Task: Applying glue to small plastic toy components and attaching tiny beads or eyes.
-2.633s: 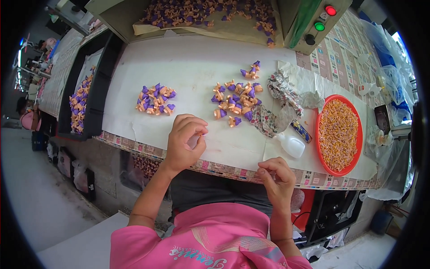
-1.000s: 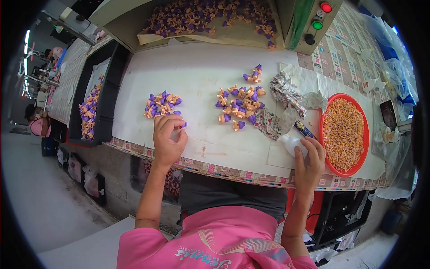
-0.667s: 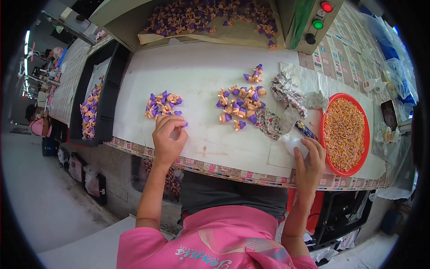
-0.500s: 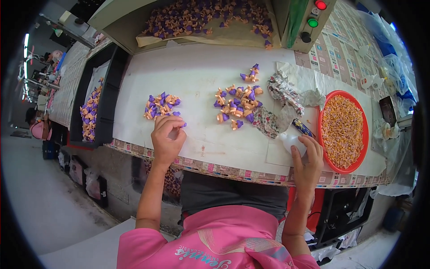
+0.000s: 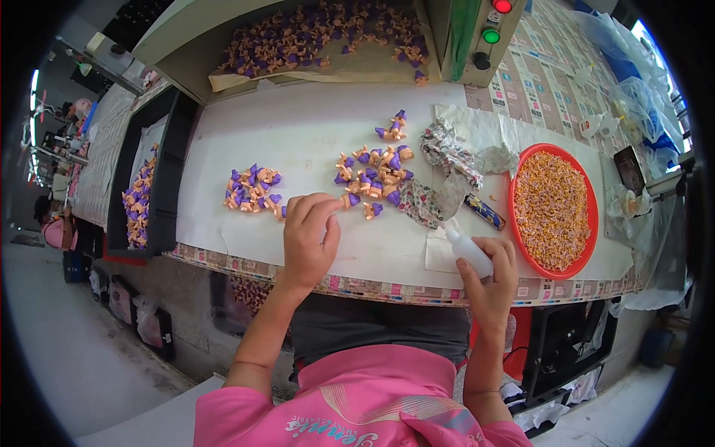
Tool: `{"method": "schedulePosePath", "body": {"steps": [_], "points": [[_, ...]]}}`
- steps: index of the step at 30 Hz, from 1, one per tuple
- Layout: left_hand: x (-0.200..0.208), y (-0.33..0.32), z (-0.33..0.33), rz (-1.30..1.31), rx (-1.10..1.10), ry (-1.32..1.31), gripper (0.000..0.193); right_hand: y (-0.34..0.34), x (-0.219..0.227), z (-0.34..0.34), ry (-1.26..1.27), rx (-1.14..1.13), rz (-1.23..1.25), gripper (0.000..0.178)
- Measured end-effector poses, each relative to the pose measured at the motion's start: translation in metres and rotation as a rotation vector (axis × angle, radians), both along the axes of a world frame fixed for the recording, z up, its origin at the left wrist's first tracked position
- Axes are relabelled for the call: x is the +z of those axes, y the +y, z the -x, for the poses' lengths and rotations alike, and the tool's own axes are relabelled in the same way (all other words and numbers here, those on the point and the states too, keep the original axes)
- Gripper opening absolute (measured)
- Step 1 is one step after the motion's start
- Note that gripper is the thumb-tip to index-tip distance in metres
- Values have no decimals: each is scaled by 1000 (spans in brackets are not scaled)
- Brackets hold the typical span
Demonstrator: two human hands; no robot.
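My left hand is over the white work surface, fingers curved and thumb a little apart. Its fingertips reach a small peach-and-purple figurine at the near edge of the middle pile; no grip on it shows. Left of this hand lies a looser group of the same figurines, one of them right beside the fingers. My right hand is closed around a small white squeeze bottle, tilted with its nozzle toward the upper left, above a pale paper sheet.
A red basin of tiny yellow-and-pink pieces stands at right, with a dark blue tube and crumpled cloths beside it. A black tray of figurines is at left. A box-like machine opening holds many more figurines at the back.
My left hand has left a figurine by the left group and moved right to the middle pile. The bottle in my right hand has swung its nozzle to the upper left. The view has shifted slightly.
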State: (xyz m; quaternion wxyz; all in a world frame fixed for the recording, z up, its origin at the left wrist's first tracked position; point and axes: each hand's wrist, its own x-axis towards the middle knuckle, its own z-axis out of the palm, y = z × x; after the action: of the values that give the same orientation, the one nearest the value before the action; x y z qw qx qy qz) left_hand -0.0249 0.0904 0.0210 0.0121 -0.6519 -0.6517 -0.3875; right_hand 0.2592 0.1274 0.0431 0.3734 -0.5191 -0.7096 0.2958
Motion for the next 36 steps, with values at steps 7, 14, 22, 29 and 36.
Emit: {"method": "schedulePosePath", "body": {"steps": [7, 14, 22, 29, 36], "points": [[-15, 20, -15, 99, -27, -73, 26, -10, -2, -4, 313, 37, 168, 29], [-9, 3, -36, 99, -26, -276, 22, -16, -11, -3, 586, 54, 182, 31], [-5, -22, -74, 331, -236, -735, 23, -27, -7, 3, 466, 44, -42, 33], [-22, -24, -90, 366, -280, -1002, 24, -31, -8, -2, 245, 34, -181, 39], [-31, -23, -91, 379, -306, -1134, 25, -30, -10, -1, 192, 44, -186, 41]]}}
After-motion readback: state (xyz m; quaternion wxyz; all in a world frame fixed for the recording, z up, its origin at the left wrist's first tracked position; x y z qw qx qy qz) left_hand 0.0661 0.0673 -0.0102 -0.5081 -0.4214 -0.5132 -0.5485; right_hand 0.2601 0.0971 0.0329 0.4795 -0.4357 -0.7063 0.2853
